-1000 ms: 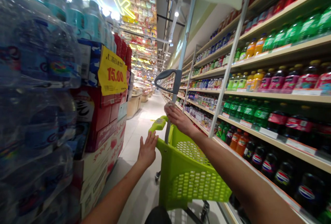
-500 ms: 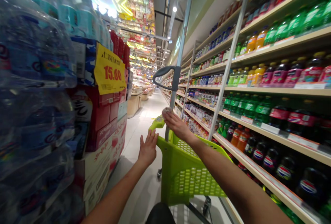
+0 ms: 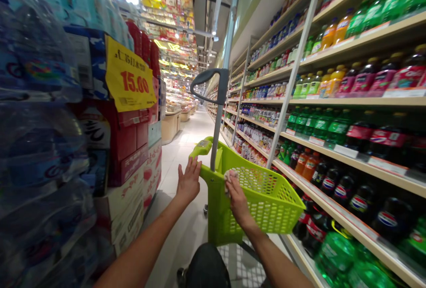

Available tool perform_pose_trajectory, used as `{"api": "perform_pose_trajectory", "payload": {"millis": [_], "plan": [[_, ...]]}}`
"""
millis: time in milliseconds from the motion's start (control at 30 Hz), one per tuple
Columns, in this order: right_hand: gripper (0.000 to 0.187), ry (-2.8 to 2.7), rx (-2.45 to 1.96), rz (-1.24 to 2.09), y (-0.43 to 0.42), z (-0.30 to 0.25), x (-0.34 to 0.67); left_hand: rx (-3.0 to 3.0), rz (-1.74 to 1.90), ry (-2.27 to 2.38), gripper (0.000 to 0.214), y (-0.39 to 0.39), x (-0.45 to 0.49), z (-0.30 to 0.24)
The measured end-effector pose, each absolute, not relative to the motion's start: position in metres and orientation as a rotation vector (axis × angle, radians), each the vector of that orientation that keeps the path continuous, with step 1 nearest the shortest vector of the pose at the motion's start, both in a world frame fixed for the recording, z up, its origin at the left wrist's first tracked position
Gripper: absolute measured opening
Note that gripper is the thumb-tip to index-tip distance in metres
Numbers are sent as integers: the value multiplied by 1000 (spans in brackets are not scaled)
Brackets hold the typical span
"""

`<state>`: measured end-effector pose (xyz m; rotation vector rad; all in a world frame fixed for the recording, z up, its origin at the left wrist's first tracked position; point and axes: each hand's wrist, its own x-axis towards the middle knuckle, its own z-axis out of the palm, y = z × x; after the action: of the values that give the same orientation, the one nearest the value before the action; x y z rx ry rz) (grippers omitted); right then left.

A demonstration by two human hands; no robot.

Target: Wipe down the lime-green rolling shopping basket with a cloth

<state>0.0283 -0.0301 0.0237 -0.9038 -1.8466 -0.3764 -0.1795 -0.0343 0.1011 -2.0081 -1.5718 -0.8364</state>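
A lime-green shopping cart (image 3: pixel 219 217) with a perforated basket stands in front of me. My right hand (image 3: pixel 238 199) presses a crumpled pale cloth (image 3: pixel 230 180) against the basket's near rim, its fingers bent over the cloth. My left hand (image 3: pixel 189 180) rests with fingers stretched out on the green handle (image 3: pixel 201 148) at the cart's left side. From the cart rises a grey metal pole (image 3: pixel 218 132) carrying a dark grey loop grip (image 3: pixel 208 84).
Shelves of soft drink bottles (image 3: pixel 329 130) line the right side, close to the basket. On the left, shrink-wrapped water bottles (image 3: pixel 43 146) and stacked cartons (image 3: pixel 128 146) bear a yellow price sign (image 3: pixel 131 77). A tiled aisle (image 3: pixel 176 146) runs ahead. My knee (image 3: pixel 208 266) shows below.
My right hand has moved down and right with the cloth, from the grey pole to the basket rim. The left hand stays at the handle. The view has shifted slightly.
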Motion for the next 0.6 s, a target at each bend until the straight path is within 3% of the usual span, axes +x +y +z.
{"api": "perform_pose_trajectory", "payload": {"millis": [333,600], "plan": [[52,-1830,-894,-284,-36,45,-6,-2010,-817,-1555,69,-42,-169,104],[56,-1678,-990,-335,-36,9,64,-2014,-859,-1602,65,-56,-149,108]]}}
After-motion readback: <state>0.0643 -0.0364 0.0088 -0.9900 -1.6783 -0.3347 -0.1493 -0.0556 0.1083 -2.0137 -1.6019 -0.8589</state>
